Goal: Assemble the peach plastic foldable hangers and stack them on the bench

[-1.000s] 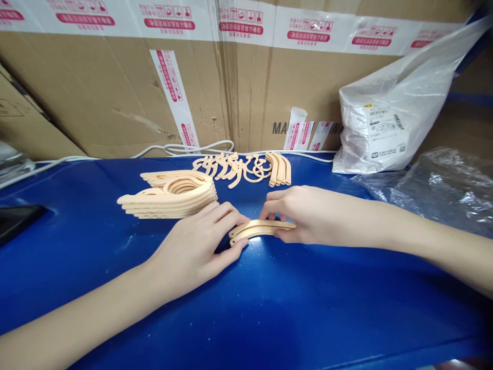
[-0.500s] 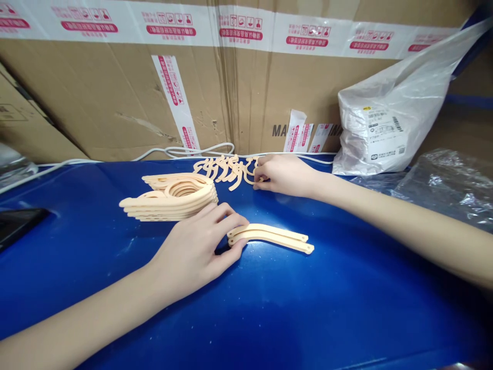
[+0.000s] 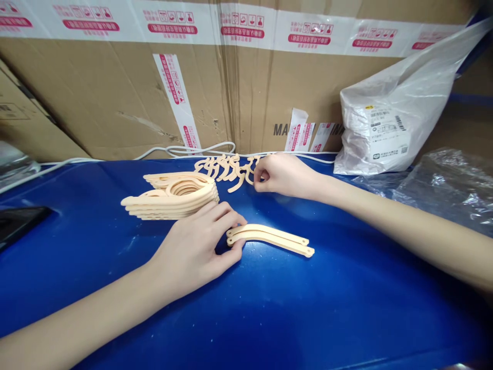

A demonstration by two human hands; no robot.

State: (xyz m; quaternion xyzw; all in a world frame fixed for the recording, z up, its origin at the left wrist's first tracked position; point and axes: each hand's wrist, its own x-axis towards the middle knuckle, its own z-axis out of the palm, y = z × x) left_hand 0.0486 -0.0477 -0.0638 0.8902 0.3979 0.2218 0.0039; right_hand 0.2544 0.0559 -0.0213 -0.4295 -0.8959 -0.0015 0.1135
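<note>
Two curved peach plastic arm pieces (image 3: 271, 238) lie stacked on the blue table (image 3: 269, 308). My left hand (image 3: 196, 246) pinches their left end between thumb and fingers. My right hand (image 3: 283, 174) reaches to the back of the table, its fingers closed on one of the small peach hook pieces (image 3: 229, 169) lying in a row there. A stack of assembled peach hangers (image 3: 173, 198) sits just behind my left hand.
Large taped cardboard boxes (image 3: 231, 77) wall off the back of the table. White cables (image 3: 185, 150) run along their base. A white plastic bag (image 3: 389, 118) and clear plastic wrap (image 3: 442, 185) sit at the right. A dark flat object (image 3: 19, 218) lies at the left edge.
My right hand has let go of the curved arm pieces and moved back to the row of hook pieces. My left hand stays on the arm pieces' left end.
</note>
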